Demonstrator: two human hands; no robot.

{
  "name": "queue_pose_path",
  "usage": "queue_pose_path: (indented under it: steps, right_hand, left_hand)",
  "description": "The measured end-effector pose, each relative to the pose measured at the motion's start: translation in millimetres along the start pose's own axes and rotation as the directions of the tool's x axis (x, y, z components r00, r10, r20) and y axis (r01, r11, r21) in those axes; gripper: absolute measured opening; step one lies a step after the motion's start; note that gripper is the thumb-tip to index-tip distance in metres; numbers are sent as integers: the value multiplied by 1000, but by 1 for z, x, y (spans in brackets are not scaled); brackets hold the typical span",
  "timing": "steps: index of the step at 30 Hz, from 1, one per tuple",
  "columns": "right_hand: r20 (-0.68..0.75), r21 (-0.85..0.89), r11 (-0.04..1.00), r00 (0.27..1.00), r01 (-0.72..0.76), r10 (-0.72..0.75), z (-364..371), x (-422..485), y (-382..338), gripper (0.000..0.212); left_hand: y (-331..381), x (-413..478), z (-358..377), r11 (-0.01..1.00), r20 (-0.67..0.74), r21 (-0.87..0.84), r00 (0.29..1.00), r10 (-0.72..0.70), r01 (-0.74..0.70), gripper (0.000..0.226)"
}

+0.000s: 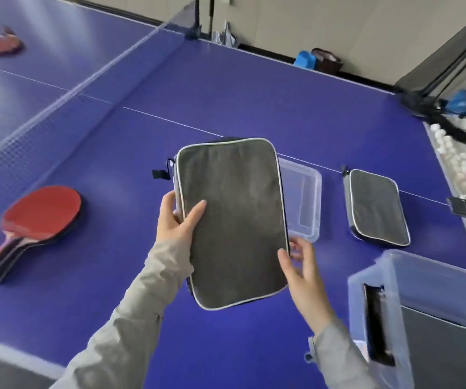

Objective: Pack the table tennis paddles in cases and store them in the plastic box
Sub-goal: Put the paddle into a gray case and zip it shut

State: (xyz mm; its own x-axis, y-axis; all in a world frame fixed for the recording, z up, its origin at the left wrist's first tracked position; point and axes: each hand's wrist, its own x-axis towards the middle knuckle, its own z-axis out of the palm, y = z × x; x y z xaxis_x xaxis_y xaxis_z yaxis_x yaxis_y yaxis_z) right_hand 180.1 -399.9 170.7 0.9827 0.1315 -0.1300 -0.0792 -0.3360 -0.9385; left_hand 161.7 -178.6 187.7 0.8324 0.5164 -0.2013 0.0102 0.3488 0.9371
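Room lies open on the blue table tennis table under the grey cloth case with white edging. Left hand clamps its left edge, thumb on front. Right hand, fingers loosely apart, touches its lower right corner, near the clear plastic box.
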Motion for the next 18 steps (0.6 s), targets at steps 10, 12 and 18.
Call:
queue_pose_path:
  steps: [10, 12, 18]
  right_hand:
    - [188, -438, 801, 913, 408, -362, 139, 8, -142, 23]
    - [334, -511, 775, 917, 372, -219, 142, 7, -145, 17]
    - [464, -401, 847, 875, 350, -141, 131, -11, -140, 12]
  left_hand:
    - [16, -12, -139, 506, 306, 817, 952, 26, -277, 50]
    - [20, -18, -146, 451, 353, 828, 935, 45, -334, 51]
    - [25, -33, -160, 319, 463, 825, 882, 91, -467, 49]
